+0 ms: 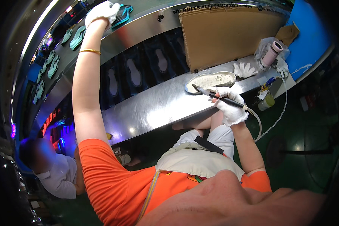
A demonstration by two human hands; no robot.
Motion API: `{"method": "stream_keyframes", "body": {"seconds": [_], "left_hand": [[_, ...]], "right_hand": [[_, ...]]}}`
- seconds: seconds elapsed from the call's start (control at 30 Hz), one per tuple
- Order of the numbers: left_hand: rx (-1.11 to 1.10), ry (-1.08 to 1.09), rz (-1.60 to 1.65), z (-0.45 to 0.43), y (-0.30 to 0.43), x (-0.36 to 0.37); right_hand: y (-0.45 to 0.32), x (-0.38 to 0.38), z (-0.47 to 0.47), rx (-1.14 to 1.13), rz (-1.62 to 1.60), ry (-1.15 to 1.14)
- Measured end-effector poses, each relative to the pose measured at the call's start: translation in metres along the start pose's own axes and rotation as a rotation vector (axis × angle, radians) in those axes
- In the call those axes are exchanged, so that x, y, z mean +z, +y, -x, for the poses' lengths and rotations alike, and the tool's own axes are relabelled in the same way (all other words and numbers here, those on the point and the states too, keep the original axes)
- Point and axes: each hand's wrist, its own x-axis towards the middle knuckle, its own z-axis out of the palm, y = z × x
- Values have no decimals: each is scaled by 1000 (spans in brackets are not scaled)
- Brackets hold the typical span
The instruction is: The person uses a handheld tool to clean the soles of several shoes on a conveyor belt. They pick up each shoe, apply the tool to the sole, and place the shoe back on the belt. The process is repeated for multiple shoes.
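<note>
My left hand (102,13), in a white knit glove, reaches up to the raised metal line and rests at a teal and black shoe upper (123,16); the fingers' hold on it is partly hidden. My right hand (228,106), in a white glove with bare fingertips, grips a black pen-like tool with a brush-like dark tip (204,90) and a pale tube at its rear. The tip is over the near left part of a cream shoe sole (212,81), which lies on the metal ledge with its hollow side up.
Teal uppers (78,38) stand along the upper line. Sole shapes (134,72) show in the dark recess below. A cardboard sheet (223,36), a spare glove (245,69), a pink flask (270,55) and a hanging jar (266,102) are at right. A co-worker (56,172) sits at lower left.
</note>
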Motion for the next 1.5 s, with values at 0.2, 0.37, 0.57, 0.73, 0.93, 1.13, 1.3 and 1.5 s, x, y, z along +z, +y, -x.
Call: {"method": "stream_keyframes", "body": {"seconds": [0.2,0.37,0.57,0.73,0.93,1.13,1.3,1.5], "left_hand": [[-261,-76,394,-4,3,44],[-17,314,1055,25,6,63],[77,-192,2294,160,62,61],[-192,-713,2553,265,117,107],[-395,-854,3007,334,174,165],[-575,-548,2813,361,204,158],[-597,-404,2600,367,220,165],[-618,-434,2559,366,212,157]], "right_hand": [[-5,12,10,22,17,-10],[-6,13,15,52,86,1],[-2,2,17,86,116,80],[-9,5,15,-97,47,54],[3,20,25,74,-13,-12],[20,30,27,125,9,63],[25,43,30,11,308,14],[15,40,41,126,-46,3]]}}
